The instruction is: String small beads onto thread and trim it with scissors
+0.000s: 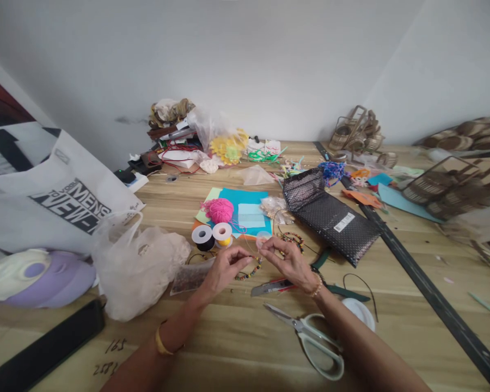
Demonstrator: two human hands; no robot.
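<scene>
My left hand [227, 267] is closed in a pinch on a beaded string [251, 273] of small multicoloured beads, which hangs in a curve between my hands. Close beside it, my right hand [288, 262] has thumb and fingertips pressed together near the strand's other end; what they grip is too fine to make out. A small clear round dish [263, 238] sits just beyond the fingertips. Further right lies another coil of dark beads [293, 239], partly behind my right hand. Below my hands are a utility knife [270, 287] and scissors [310, 335] with pale handles.
Thread spools [203, 238], pink yarn [219, 210] and blue sheets [245, 197] lie beyond my hands. A plastic bag [141, 267] and black phone [49, 345] are left; a black bubble mailer [335, 218], white lid [358, 314] and woven baskets [449, 188] are right.
</scene>
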